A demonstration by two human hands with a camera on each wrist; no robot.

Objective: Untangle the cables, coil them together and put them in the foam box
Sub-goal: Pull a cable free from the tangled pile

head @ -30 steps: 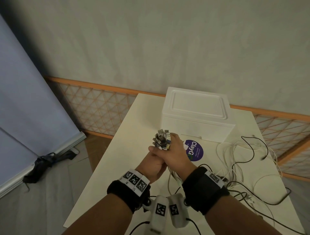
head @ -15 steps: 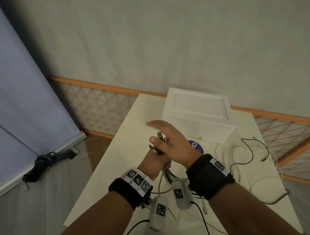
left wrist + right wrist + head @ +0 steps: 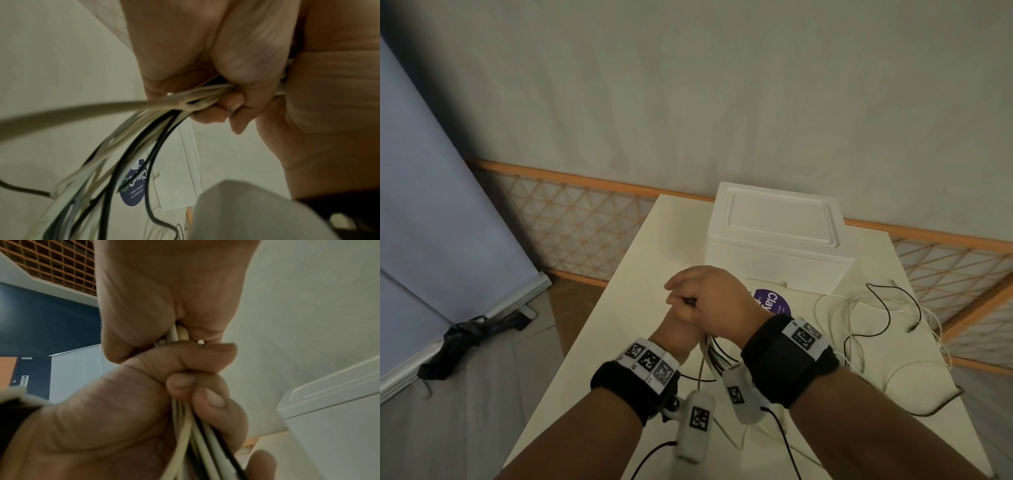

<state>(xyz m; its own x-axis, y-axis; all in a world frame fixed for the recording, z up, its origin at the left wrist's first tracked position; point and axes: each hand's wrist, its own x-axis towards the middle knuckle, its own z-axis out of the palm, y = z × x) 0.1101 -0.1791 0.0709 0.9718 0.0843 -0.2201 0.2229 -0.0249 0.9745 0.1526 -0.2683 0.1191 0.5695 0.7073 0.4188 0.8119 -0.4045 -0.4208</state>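
The cables are a bundle of thin white, cream and black strands, gathered together at one end and held above the table, in front of the foam box. The left hand holds the bundle in a tight fist, and the right hand is folded over the top of it, its fingers curled round the upper ends of the same cables. Below the hands the strands hang down and spread to the right over the table, where they lie in loose loops.

The cable ends are hidden inside the two hands. How the strands cross one another I cannot tell, as the near ones are blurred in the left wrist view.

The head view shows the white box with its lid on and a round purple sticker on the table just before it. Only the right wrist view shows the curled fingertips of the left hand pressing the strands.
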